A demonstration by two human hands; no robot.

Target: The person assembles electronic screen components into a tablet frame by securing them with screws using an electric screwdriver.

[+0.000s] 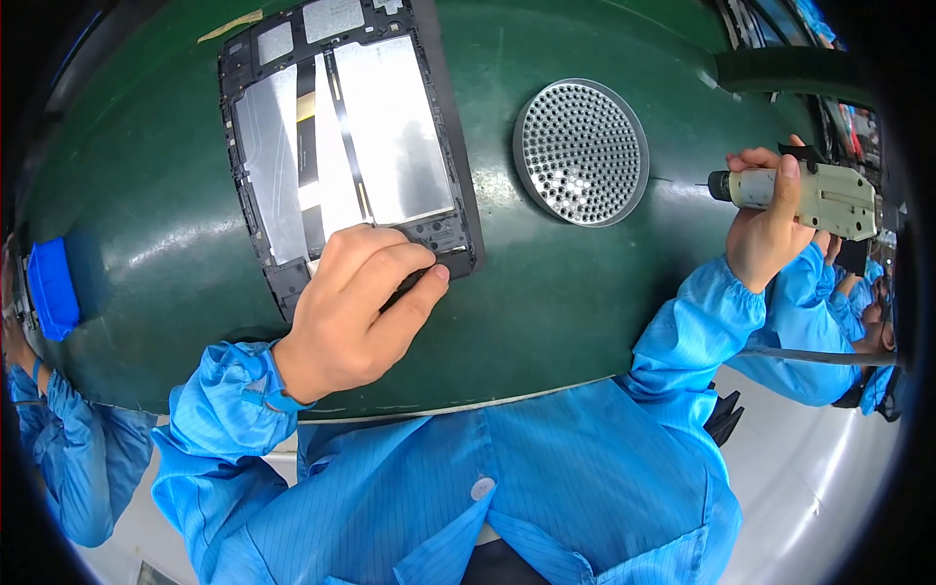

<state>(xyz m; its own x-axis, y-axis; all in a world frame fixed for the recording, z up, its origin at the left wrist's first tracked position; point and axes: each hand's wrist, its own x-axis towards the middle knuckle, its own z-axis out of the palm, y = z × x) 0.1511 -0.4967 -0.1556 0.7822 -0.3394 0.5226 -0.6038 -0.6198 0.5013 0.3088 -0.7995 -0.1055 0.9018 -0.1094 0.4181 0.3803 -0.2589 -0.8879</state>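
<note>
An opened tablet (395,117) lies on the green work surface, its silvery battery panels and black frame exposed. At its near edge my left hand (356,302) is curled, thumb and forefinger drawn together at the lower right corner; what lies under the fingers is hidden. My right hand (765,239), over to the right, is wrapped round a pale electric screwdriver (824,200). The thin bit of this tool points left, towards a round grey screw tray (582,153) full of small holes. That tray sits between the tablet and the screwdriver.
A blue plastic bin (54,290) stands at the left edge of the green table (546,322). Co-workers in blue sleeves are at both sides, one at the left (83,458) and others at the right (804,361). A dark curved bar (790,70) is at the far right.
</note>
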